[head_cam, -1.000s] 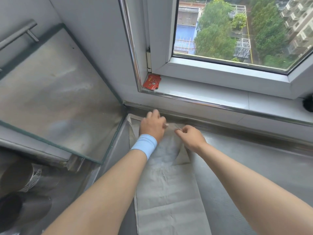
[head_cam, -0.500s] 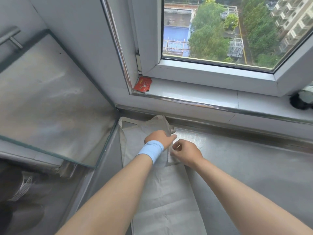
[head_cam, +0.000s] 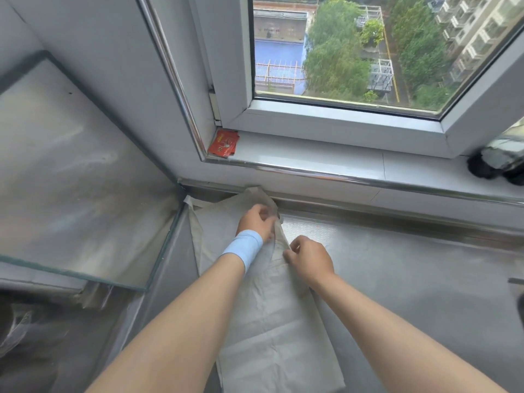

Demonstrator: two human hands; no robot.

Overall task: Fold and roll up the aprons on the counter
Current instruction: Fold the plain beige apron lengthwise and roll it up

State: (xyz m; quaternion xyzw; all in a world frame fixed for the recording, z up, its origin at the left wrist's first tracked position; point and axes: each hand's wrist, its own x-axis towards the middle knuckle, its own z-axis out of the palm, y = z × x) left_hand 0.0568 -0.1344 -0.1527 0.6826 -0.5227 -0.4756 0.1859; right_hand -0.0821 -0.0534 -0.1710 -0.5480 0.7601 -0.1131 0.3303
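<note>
A pale grey apron [head_cam: 272,330] lies folded lengthwise in a long strip on the steel counter [head_cam: 411,279], running from the back wall toward me. Its far end is bunched and lifted. My left hand [head_cam: 256,221], with a light blue wristband, grips that raised far part of the apron. My right hand [head_cam: 307,256] sits just to the right and nearer me, pinching the apron's right edge between thumb and fingers. The two hands are close together, with a ridge of cloth between them.
A glass panel [head_cam: 85,180] stands along the counter's left side. Behind the counter runs a white window sill [head_cam: 326,163] with a red packet [head_cam: 224,143] at its left corner and a dark bottle [head_cam: 499,163] at the far right. Dark containers sit at lower left.
Both hands have drawn back from the back wall toward me, pulling the apron's far end over itself. The cloth between them now stands up in a ridge.
</note>
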